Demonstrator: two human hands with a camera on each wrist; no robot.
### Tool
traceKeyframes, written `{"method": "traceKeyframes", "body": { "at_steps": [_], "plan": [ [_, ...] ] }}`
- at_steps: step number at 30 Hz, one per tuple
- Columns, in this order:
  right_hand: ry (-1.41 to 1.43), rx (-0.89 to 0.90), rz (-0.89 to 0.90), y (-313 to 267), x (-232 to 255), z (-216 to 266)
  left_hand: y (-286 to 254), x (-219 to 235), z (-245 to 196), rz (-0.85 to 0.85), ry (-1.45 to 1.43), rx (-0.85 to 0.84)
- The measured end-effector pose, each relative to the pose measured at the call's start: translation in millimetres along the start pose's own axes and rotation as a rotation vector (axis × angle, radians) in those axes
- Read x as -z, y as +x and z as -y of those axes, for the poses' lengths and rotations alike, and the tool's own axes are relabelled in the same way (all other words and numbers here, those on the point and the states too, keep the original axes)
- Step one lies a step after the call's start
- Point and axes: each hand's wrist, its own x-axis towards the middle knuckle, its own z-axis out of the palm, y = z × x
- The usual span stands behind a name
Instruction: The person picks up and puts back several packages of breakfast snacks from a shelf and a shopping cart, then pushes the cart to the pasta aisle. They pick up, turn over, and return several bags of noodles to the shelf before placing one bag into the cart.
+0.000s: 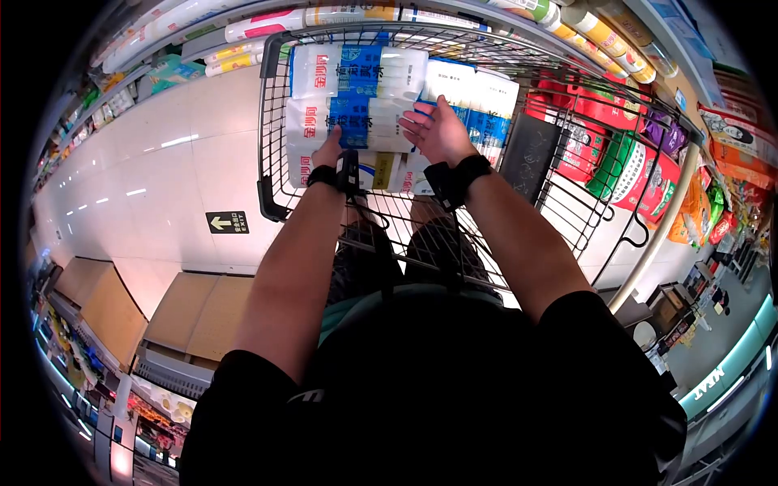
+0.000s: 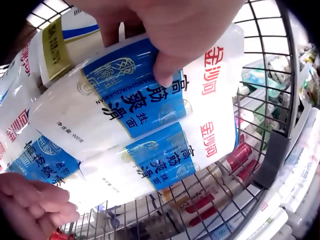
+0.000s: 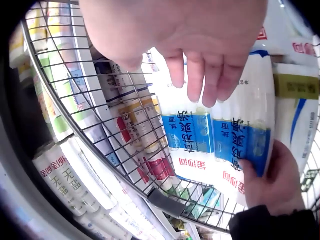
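Note:
Several white packs of dried noodles with blue bands and red print lie in a wire shopping cart [image 1: 263, 130]. At the near side of the stack, my left hand [image 1: 328, 151] grips one noodle pack [image 2: 135, 95]; the thumb presses its blue band and the other fingers curl behind its edge, partly hidden. Alongside it lies a second noodle pack [image 2: 160, 155]. My right hand [image 1: 442, 134] is palm up with loosely spread fingers over the packs' other end, and the right wrist view shows its fingers [image 3: 197, 80] overlapping the white wrapping. It grips nothing.
A noodle pack with an olive band [image 3: 297, 86] lies beside the held one. A dark panel [image 1: 531, 154] stands in the cart, with red bags [image 1: 579, 146] and a green pack [image 1: 612, 166] beyond it. Shelves [image 1: 190, 40] border the cart; cardboard boxes [image 1: 190, 316] stand behind left.

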Motion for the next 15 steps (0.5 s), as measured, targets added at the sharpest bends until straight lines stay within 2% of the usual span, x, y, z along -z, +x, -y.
{"method": "traceKeyframes", "body": {
  "at_steps": [2,4,5,6,8,9,10,12,14,15],
  "plan": [
    [-0.047,0.023,0.044,-7.3,-6.6,7.0,-39.1,-13.4,-10.1,0.013,0.036,-0.028],
    [-0.093,0.051,0.088,-18.7,-15.3,14.9,-131.0,-50.4,-39.4,0.103,-0.110,0.020],
    [-0.209,0.101,0.144,-26.9,-20.4,18.2,-140.1,-46.2,-44.1,0.139,-0.028,0.028],
    [-0.325,0.151,0.200,-33.5,-25.3,20.7,-168.1,-54.8,-49.4,0.106,-0.006,-0.050],
    [-0.287,0.184,0.232,-45.6,-34.7,26.6,-221.7,-68.9,-68.2,0.081,0.153,-0.156],
    [-0.314,0.290,0.268,-55.2,-39.7,29.2,-228.1,-68.5,-63.3,0.206,0.101,-0.357],
    [-0.342,0.402,0.303,-64.8,-44.9,33.2,-229.8,-66.4,-64.0,0.240,0.206,-0.483],
    [-0.311,0.472,0.372,-88.2,-51.4,39.9,-278.0,-76.7,-82.1,0.385,0.416,-0.475],
    [-0.567,0.797,0.277,-125.2,-64.0,43.8,-315.4,-88.1,-97.9,0.446,0.609,-0.561],
    [-0.647,0.979,0.217,-124.7,-55.9,42.5,-318.9,-87.9,-102.7,0.519,0.622,-0.579]
  ]
}}
